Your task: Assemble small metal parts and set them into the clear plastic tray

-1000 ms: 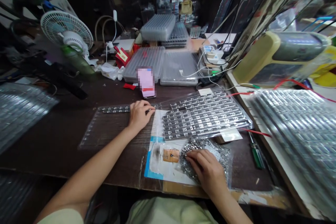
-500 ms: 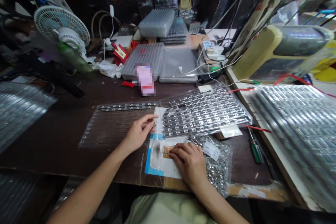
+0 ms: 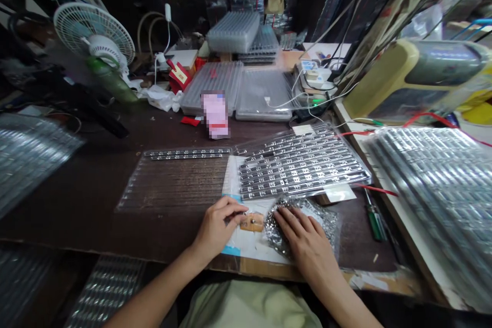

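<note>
My left hand is at the left end of a small orange-brown block, thumb and fingertips drawn together. Whatever they may hold is too small to make out. On top of the block sits a tiny dark piece. My right hand lies with fingers stretched over a clear plastic bag of small shiny metal parts. Beyond the hands, a clear tray carries several rows of black-and-silver strips. To the left, another clear grooved tray has two such strips along its far edge.
A green-handled screwdriver lies to the right. Stacked trays fill the right side, near a beige machine. Toward the back stand a fan, closed clear cases and a pixelated pink item.
My left hand has come from the edge of the left tray toward me, to the orange-brown block. My right hand has left that block and shifted right onto the bag.
</note>
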Available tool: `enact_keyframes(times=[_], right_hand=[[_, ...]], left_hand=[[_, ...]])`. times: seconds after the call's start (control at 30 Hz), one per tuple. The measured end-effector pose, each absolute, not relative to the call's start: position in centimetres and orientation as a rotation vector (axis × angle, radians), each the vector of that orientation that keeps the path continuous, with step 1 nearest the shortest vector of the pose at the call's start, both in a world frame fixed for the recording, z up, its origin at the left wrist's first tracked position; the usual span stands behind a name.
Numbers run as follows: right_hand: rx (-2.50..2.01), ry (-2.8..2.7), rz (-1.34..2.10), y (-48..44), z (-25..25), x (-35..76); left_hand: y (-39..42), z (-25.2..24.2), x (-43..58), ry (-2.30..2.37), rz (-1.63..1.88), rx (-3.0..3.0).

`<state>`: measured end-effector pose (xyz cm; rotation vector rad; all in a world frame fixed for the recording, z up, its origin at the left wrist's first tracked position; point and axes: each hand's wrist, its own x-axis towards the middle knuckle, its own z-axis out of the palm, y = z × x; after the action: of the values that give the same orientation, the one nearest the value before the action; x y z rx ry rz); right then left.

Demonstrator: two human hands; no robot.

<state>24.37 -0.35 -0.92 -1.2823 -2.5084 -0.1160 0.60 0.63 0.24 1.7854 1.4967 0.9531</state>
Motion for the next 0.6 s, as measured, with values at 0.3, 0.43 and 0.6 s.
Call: enact_keyframes(times=[0.3,0.43,0.6], right_hand=[[-1.267,-2.336,0.010,-0.2,-1.0,24.7],[-1.265,-2.234,0.115,0.2,-0.9,24.3],[-1.242,-2.144,0.233,0.2,-0.3,23.9]], left_hand=[[0.1,-1.4,1.5,1.463,0.994,1.891],[-0.3,-1.5,1.8,1.446,1.002,1.954],[-0.3,-1.3,2.1,1.445,0.964,2.054]])
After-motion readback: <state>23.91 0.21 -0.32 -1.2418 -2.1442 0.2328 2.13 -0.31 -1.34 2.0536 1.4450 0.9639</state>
